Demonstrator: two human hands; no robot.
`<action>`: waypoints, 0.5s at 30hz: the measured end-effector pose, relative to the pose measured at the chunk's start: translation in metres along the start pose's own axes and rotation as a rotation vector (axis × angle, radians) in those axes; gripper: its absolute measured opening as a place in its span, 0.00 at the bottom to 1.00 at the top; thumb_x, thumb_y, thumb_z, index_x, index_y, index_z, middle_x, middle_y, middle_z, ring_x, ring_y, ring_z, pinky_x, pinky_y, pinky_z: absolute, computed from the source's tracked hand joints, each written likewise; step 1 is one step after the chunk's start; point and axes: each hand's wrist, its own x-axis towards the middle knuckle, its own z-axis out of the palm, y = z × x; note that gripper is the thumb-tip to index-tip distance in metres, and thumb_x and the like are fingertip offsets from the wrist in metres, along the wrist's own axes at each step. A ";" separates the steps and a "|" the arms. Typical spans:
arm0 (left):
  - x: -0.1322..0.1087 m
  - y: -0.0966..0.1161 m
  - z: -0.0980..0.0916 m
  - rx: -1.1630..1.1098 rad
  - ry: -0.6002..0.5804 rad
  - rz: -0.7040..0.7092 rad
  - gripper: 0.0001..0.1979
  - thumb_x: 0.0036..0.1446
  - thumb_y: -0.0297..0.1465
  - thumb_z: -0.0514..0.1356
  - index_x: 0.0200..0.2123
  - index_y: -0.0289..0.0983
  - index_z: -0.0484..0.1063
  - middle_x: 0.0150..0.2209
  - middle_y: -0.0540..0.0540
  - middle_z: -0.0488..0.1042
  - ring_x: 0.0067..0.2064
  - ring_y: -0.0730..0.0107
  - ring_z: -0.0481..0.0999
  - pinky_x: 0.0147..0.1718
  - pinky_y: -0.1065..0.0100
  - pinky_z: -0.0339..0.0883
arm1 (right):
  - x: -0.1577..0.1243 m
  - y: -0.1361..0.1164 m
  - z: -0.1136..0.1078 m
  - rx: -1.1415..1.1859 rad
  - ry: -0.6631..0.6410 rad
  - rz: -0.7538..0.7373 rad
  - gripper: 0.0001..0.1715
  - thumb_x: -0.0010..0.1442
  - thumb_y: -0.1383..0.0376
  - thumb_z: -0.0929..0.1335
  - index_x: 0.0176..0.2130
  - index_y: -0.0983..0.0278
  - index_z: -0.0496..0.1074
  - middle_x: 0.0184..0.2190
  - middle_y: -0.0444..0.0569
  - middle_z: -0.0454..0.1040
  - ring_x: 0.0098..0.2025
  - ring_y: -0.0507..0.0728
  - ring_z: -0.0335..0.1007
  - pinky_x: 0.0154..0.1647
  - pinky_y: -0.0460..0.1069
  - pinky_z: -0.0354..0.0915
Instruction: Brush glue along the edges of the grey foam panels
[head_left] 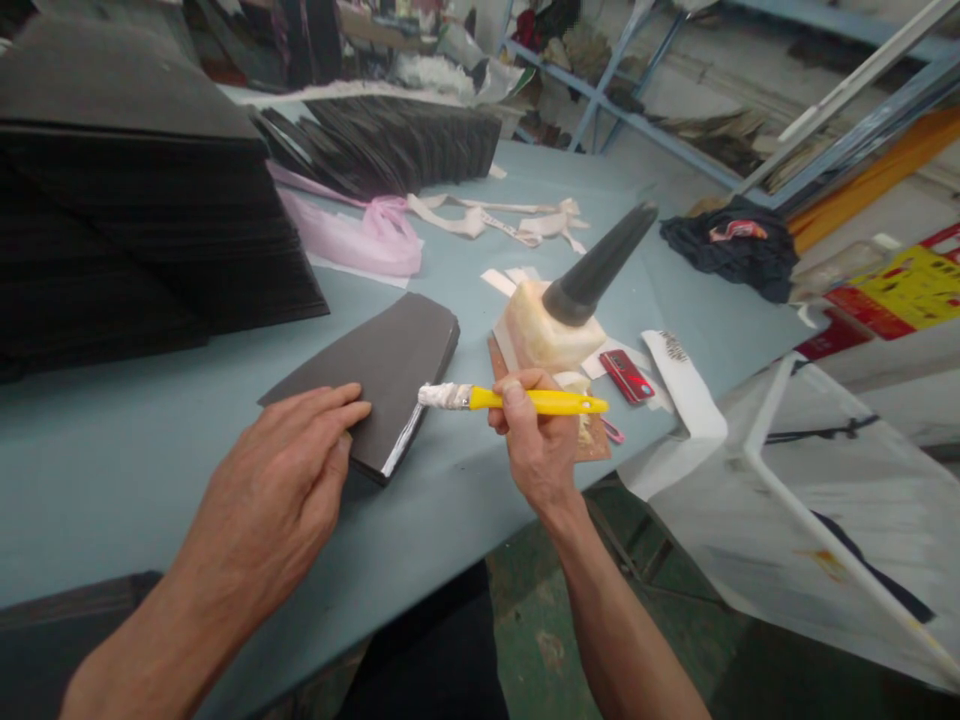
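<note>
My right hand point(536, 430) is closed around the yellow handle of a brush point(551, 402), whose bristles are coated in white paste. The bristle tip is at the right edge of a stack of dark grey panels point(382, 370). A white strip of paste point(403, 440) runs along the near part of that edge. My left hand point(289, 465) lies flat with its fingers extended on the left part of the stack. Right of the stack, a cream block-shaped container point(547, 328) with a black cone-shaped object point(600, 264) on it stands near my right hand.
Tall piles of dark panels point(135, 220) stand at the left, with a fanned row point(405, 145) behind. Pink plastic point(367, 235), pale straps point(517, 222) and a red box point(626, 377) lie on the blue table point(442, 540). A white bin point(840, 520) is at the right.
</note>
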 end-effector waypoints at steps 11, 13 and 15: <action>0.000 -0.001 0.001 0.005 0.016 0.014 0.23 0.76 0.39 0.47 0.57 0.38 0.78 0.62 0.38 0.80 0.64 0.49 0.77 0.66 0.45 0.72 | 0.019 0.007 0.006 -0.104 0.058 -0.063 0.15 0.71 0.55 0.68 0.36 0.61 0.73 0.23 0.38 0.73 0.25 0.49 0.69 0.28 0.47 0.64; 0.000 -0.001 0.001 0.006 0.022 0.020 0.23 0.75 0.39 0.47 0.57 0.37 0.78 0.62 0.38 0.80 0.64 0.49 0.77 0.65 0.45 0.73 | 0.022 0.007 0.008 -0.140 0.073 -0.084 0.15 0.71 0.55 0.68 0.36 0.61 0.73 0.23 0.38 0.72 0.25 0.49 0.68 0.28 0.48 0.63; 0.000 -0.001 0.002 0.012 0.028 0.023 0.23 0.76 0.39 0.47 0.57 0.36 0.79 0.61 0.38 0.80 0.64 0.50 0.78 0.65 0.46 0.73 | 0.027 0.008 0.009 -0.178 0.092 -0.099 0.16 0.72 0.55 0.67 0.35 0.61 0.72 0.22 0.38 0.70 0.24 0.49 0.66 0.27 0.48 0.61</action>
